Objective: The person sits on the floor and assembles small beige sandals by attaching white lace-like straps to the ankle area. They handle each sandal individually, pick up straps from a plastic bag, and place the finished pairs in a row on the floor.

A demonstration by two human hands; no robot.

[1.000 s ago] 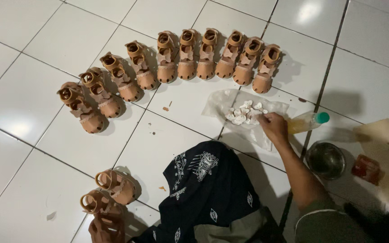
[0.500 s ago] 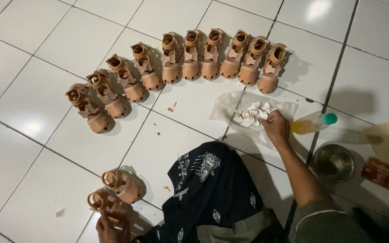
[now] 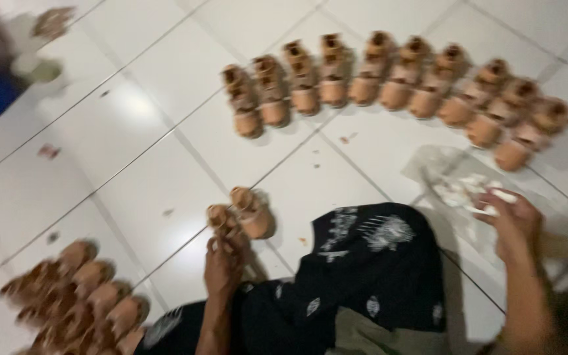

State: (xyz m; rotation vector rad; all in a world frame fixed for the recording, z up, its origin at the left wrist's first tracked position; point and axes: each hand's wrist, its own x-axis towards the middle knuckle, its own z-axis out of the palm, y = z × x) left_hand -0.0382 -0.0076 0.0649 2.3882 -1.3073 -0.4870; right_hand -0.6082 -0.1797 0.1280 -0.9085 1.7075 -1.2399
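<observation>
The left hand (image 3: 223, 263) grips a small tan sandal (image 3: 220, 219); its pair (image 3: 252, 212) lies just beside it. The right hand (image 3: 514, 220) pinches white pieces (image 3: 488, 209) over a plastic bag (image 3: 442, 172). Beyond both, a sandal row (image 3: 396, 92) curves across white tiles (image 3: 133, 125).

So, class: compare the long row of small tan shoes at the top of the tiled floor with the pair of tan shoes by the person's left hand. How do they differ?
The long row holds many shoes lined in a curve; the pair is just two. The row stands apart from both hands; the left hand touches one shoe of the pair. Both are the same tan colour and small shape, on white tiles.
</observation>
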